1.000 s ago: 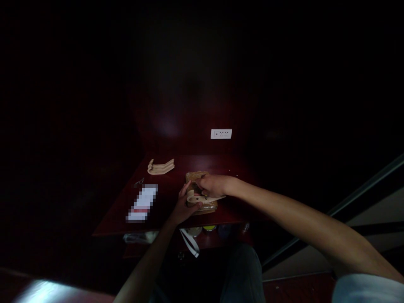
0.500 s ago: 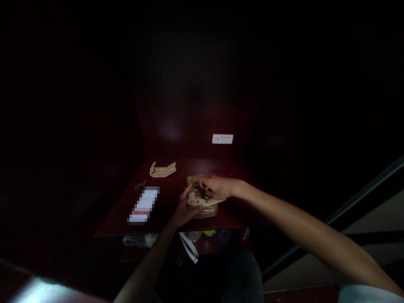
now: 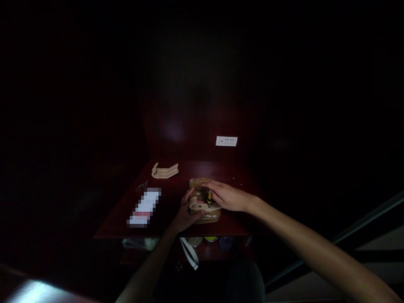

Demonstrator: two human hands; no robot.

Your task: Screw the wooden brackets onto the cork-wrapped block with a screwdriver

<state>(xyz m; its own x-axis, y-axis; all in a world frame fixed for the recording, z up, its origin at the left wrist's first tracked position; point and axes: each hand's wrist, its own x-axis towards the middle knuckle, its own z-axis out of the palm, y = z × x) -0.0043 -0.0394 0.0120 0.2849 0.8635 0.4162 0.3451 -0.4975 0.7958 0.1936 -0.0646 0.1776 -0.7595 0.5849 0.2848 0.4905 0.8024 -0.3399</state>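
Observation:
A pale wooden hook [image 3: 196,206] with holes along it lies across a parcel wrapped in brown tape [image 3: 199,182]. My left hand [image 3: 186,216] grips the hook's curved end, fingers on the far side and thumb on the near side. In my right hand [image 3: 232,197] is a yellow and black screwdriver [image 3: 209,197], held upright over the hook near one of its holes. Its tip is too small to make out, and the fingers hide most of the handle. The hook's tapered end runs under my right hand.
Several more wooden hooks [image 3: 166,171] lie together at the back left of the dark red desk [image 3: 126,216]. Small metal pieces [image 3: 142,184] and a pixelated pale item [image 3: 147,206] are nearer. A socket panel [image 3: 226,141] is on the wall. Below, a shelf holds a white strap [image 3: 189,254].
My right hand has turned about the screwdriver, its back now facing up more and its wrist further right. My left hand keeps its grip on the hook. The view has shifted slightly.

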